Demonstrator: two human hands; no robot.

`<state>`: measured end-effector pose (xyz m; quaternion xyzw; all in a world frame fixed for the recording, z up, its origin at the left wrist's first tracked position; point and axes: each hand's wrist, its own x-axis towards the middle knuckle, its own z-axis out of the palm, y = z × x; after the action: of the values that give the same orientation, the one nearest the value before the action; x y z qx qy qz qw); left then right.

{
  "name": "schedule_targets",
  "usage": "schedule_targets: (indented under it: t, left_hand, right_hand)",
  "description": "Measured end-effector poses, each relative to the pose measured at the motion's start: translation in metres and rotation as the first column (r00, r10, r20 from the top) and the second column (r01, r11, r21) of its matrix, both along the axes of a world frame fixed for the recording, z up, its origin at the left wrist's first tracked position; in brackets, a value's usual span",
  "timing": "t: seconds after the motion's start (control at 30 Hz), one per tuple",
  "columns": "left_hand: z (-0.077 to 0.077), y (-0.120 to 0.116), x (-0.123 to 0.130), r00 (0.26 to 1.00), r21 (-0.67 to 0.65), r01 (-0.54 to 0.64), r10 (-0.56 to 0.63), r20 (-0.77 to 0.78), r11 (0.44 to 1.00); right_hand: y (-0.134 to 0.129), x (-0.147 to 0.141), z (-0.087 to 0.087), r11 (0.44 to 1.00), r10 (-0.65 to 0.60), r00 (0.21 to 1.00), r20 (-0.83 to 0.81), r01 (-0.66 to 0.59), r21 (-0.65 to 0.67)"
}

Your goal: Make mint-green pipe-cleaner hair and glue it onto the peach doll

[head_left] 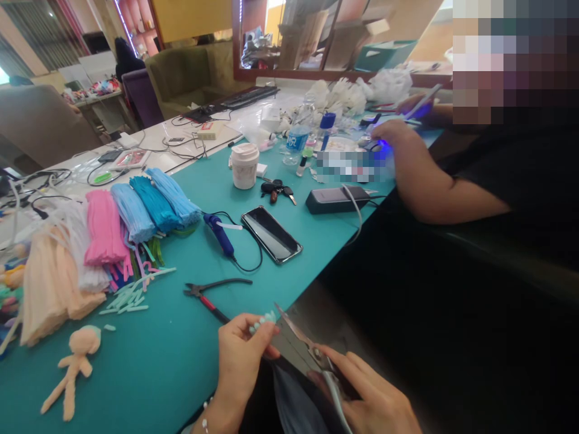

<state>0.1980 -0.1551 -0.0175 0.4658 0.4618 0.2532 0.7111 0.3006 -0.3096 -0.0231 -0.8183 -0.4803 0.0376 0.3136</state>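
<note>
My left hand (239,358) pinches a small mint-green piece of fuzzy pipe cleaner (263,323), bent into short bumps, between thumb and fingers at the table's front edge. My right hand (371,392) grips a pair of scissors (312,348), its blades pointing up and left towards that piece; their tips are close beside it. Red-and-black cutting pliers (208,301) lie just beyond my left hand. On the left, a peach pipe-cleaner doll (76,371) with some mint on its head lies flat. Several cut mint strips (129,295) are scattered behind it.
Bundles of pink (106,226) and blue pipe cleaners (167,196) lie at left. A blue glue gun (219,234), phone (272,234), keys (275,190), lidded cup (245,166) and power strip (337,200) occupy the green table. At right, another person's arm (420,175) works near a violet light.
</note>
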Motion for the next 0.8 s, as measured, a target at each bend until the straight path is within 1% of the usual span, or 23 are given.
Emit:
schedule_targets:
  t: [0.07, 0.1, 0.17, 0.23, 0.27, 0.37, 0.43, 0.53, 0.67, 0.73, 0.8]
  left_hand:
    - [-0.003, 0.003, -0.001, 0.999, -0.045, 0.022, -0.02, 0.033, 0.999]
    - [-0.004, 0.004, -0.002, 0.998, -0.074, 0.031, -0.026, 0.061, 0.997]
    - [-0.006, 0.007, -0.005, 0.992, -0.127, 0.038, -0.022, 0.123, 0.991]
    - [-0.007, 0.009, -0.007, 0.985, -0.16, 0.041, -0.013, 0.173, 0.986]
    - [-0.006, 0.01, -0.008, 0.982, -0.168, 0.043, -0.01, 0.189, 0.985]
    - [-0.003, 0.011, -0.01, 0.977, -0.169, 0.048, -0.012, 0.211, 0.984]
    - [0.001, 0.011, -0.011, 0.977, -0.147, 0.055, -0.023, 0.211, 0.988]
    - [0.003, 0.013, -0.01, 0.981, -0.074, 0.064, -0.049, 0.187, 0.995]
    - [0.002, 0.015, -0.01, 0.987, 0.034, 0.076, -0.08, 0.138, 0.997]
    - [0.002, 0.015, -0.011, 0.989, 0.079, 0.092, -0.1, 0.112, 0.993]
    - [0.002, 0.015, -0.013, 0.989, 0.131, 0.108, -0.12, 0.089, 0.986]
  right_hand:
    - [-0.005, 0.006, -0.002, 0.999, -0.001, 0.994, -0.106, -0.004, -0.052]
    - [-0.008, 0.009, -0.004, 0.995, -0.026, 0.991, -0.132, 0.013, -0.097]
    - [-0.014, 0.015, -0.006, 0.979, -0.108, 0.984, -0.142, 0.08, -0.188]
    - [-0.018, 0.021, -0.006, 0.96, -0.176, 0.974, -0.145, 0.137, -0.245]
    - [-0.02, 0.023, -0.005, 0.955, -0.192, 0.968, -0.161, 0.146, -0.259]
    - [-0.022, 0.029, 0.003, 0.952, -0.178, 0.951, -0.254, 0.102, -0.287]
    - [-0.023, 0.032, 0.008, 0.953, -0.18, 0.94, -0.29, 0.093, -0.29]
    - [-0.023, 0.033, 0.012, 0.962, -0.166, 0.943, -0.29, 0.09, -0.26]
    - [-0.023, 0.029, 0.014, 0.978, -0.057, 0.96, -0.272, -0.001, -0.209]
    - [-0.022, 0.027, 0.016, 0.979, 0.008, 0.966, -0.258, -0.06, -0.194]
    - [-0.021, 0.026, 0.018, 0.98, 0.05, 0.974, -0.222, -0.09, -0.175]
